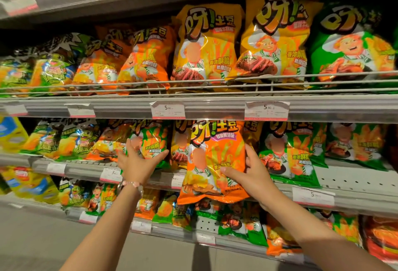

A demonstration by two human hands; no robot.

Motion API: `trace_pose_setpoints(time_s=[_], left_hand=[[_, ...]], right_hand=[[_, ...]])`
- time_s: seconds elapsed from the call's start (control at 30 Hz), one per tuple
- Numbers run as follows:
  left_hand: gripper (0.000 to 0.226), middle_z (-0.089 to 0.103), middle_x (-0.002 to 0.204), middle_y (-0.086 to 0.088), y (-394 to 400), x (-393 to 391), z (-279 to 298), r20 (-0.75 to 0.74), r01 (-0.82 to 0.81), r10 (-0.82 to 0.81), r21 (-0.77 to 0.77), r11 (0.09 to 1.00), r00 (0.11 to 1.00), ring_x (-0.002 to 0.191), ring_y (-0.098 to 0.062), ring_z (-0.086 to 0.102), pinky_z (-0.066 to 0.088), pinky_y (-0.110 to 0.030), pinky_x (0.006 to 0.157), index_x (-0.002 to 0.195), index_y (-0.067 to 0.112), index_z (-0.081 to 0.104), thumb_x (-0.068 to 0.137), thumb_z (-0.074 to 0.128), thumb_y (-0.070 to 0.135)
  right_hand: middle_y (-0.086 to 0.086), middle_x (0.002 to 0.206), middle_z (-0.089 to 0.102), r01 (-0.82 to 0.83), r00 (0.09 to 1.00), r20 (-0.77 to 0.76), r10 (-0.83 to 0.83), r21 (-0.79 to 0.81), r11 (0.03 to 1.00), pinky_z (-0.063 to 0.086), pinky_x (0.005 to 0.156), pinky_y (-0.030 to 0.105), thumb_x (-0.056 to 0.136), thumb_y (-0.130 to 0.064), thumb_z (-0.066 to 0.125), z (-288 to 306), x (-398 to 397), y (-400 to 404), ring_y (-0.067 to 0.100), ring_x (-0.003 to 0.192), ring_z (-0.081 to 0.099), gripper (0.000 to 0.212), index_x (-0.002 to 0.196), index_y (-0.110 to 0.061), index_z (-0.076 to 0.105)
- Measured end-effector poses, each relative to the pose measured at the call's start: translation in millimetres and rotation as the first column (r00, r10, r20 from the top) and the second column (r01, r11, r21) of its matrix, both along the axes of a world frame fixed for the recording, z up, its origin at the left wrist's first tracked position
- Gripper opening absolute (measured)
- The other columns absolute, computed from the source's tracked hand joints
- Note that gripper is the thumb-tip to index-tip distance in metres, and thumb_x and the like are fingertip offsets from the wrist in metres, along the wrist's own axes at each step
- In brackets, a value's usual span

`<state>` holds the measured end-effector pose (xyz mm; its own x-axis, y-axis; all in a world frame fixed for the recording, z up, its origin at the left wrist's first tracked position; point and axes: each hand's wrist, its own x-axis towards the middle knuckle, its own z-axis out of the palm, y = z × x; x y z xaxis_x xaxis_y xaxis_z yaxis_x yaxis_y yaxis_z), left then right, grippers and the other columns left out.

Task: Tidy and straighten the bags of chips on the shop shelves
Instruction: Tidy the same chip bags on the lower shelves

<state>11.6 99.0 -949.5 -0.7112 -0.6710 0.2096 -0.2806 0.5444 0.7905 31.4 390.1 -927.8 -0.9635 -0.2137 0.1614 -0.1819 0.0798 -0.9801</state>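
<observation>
The shelves [215, 106] are filling my whole view, several tiers of them running left to right, each packed with bags of chips. Along the upper shelf a wire rail [215, 81] is holding back a row of orange, yellow and green bags, with two yellow bags [206, 44] standing upright in the middle. Below it, on the middle shelf, green bags [288, 152] are leaning to the right of my arms and mixed green and orange ones are crowding to the left.

I am holding an orange bag [213, 163] upright in front of the middle shelf, its bottom edge hanging down past the shelf lip. My right hand [252, 173] is gripping it along its right side, thumb across the front and fingers wrapped behind. My left hand [137, 163] is spread open, palm and fingers pressing against a green bag [153, 143] just left of the orange one. A bead bracelet [131, 185] is sitting on my left wrist. White price tags [168, 110] are lining the shelf edges.
</observation>
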Motion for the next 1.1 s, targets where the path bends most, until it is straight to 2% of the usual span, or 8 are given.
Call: trace_pose_setpoints(time_s=[0.1, 0.27, 0.37, 0.5, 0.63, 0.77, 0.9, 1.1], left_hand=[[0.129, 0.004, 0.158, -0.021, -6, -9, -1, 0.081, 0.001, 0.0, -0.014, 1.0, 0.997, 0.145, -0.038, 0.004, 0.023, -0.059, 0.111, 0.15, 0.023, 0.015, 0.049, 0.082, 0.066], [0.124, 0.036, 0.143, -0.025, -14, -17, -5, 0.149, 0.019, -0.011, -0.055, 0.998, 0.989, 0.134, -0.042, 0.03, 0.034, -0.055, 0.106, 0.149, 0.013, 0.018, 0.056, 0.084, 0.061], [0.105, 0.046, 0.137, -0.021, -20, -15, -6, 0.078, 0.005, -0.002, -0.037, 0.999, 0.997, 0.128, -0.041, 0.04, 0.04, -0.055, 0.1, 0.146, 0.012, 0.028, 0.064, 0.081, 0.05], [0.086, 0.059, 0.12, -0.017, -23, -8, -3, -0.049, -0.012, 0.012, -0.007, 1.0, 0.999, 0.115, -0.038, 0.051, 0.045, -0.05, 0.095, 0.137, 0.006, 0.042, 0.068, 0.078, 0.042], [0.069, 0.055, 0.09, -0.001, -23, 11, 4, -0.171, -0.004, 0.009, 0.031, 1.0, 0.985, 0.088, -0.025, 0.054, 0.045, -0.038, 0.078, 0.125, 0.006, 0.051, 0.069, 0.078, 0.038], [0.039, 0.054, 0.079, 0.011, -33, 41, 8, -0.267, 0.015, -0.004, 0.037, 0.999, 0.964, 0.074, -0.012, 0.054, 0.042, -0.031, 0.063, 0.103, 0.024, 0.051, 0.074, 0.077, 0.027], [0.047, 0.054, 0.081, 0.017, -50, 72, 16, -0.27, 0.0, 0.008, 0.031, 1.0, 0.963, 0.073, 0.001, 0.051, 0.044, -0.031, 0.066, 0.114, 0.026, 0.051, 0.074, 0.076, 0.024], [0.057, 0.052, 0.076, 0.02, -75, 110, 19, -0.277, -0.103, 0.101, 0.009, 0.995, 0.955, 0.07, 0.003, 0.049, 0.041, -0.027, 0.06, 0.123, 0.013, 0.056, 0.071, 0.078, 0.021]], right_hand=[[-0.013, 0.115, 0.061, -0.01, 1.0, -0.013, 0.01, 0.002, 1.0, 0.052, 0.093, 0.041, 0.072, -0.019, 0.081, 0, -1, 1, 0.007, 0.106, 0.061, 0.068, 0.119, -0.044, 0.04], [-0.012, 0.115, 0.062, -0.014, 1.0, -0.021, 0.014, 0.003, 1.0, 0.053, 0.092, 0.041, 0.071, -0.022, 0.082, 1, -4, 1, 0.008, 0.105, 0.062, 0.065, 0.116, -0.047, 0.042], [-0.011, 0.116, 0.062, -0.009, 1.0, -0.018, 0.009, 0.001, 1.0, 0.052, 0.093, 0.044, 0.071, -0.022, 0.081, 2, -5, -1, 0.01, 0.106, 0.062, 0.069, 0.124, -0.04, 0.04], [-0.013, 0.113, 0.061, -0.008, 1.0, -0.012, 0.008, 0.014, 1.0, 0.052, 0.093, 0.042, 0.072, -0.023, 0.081, 5, -5, -7, 0.008, 0.105, 0.061, 0.066, 0.118, -0.044, 0.039], [-0.003, 0.118, 0.061, -0.012, 1.0, 0.021, 0.01, 0.071, 0.997, 0.052, 0.094, 0.045, 0.072, -0.024, 0.081, 8, -6, -18, 0.016, 0.107, 0.061, 0.076, 0.133, -0.03, 0.035], [0.002, 0.12, 0.059, 0.027, 0.999, 0.022, -0.031, 0.143, 0.989, 0.052, 0.092, 0.045, 0.072, -0.027, 0.082, 8, -10, -38, 0.019, 0.106, 0.061, 0.085, 0.139, -0.02, 0.031], [0.003, 0.122, 0.058, 0.027, 0.999, -0.03, -0.021, 0.214, 0.977, 0.05, 0.094, 0.046, 0.072, -0.03, 0.081, 8, -20, -69, 0.021, 0.109, 0.059, 0.081, 0.136, -0.019, 0.033], [-0.001, 0.113, 0.056, 0.076, 0.991, -0.127, -0.045, 0.25, 0.965, 0.047, 0.082, 0.029, 0.077, -0.028, 0.078, 9, -35, -134, 0.022, 0.106, 0.058, 0.077, 0.137, -0.015, 0.032]])
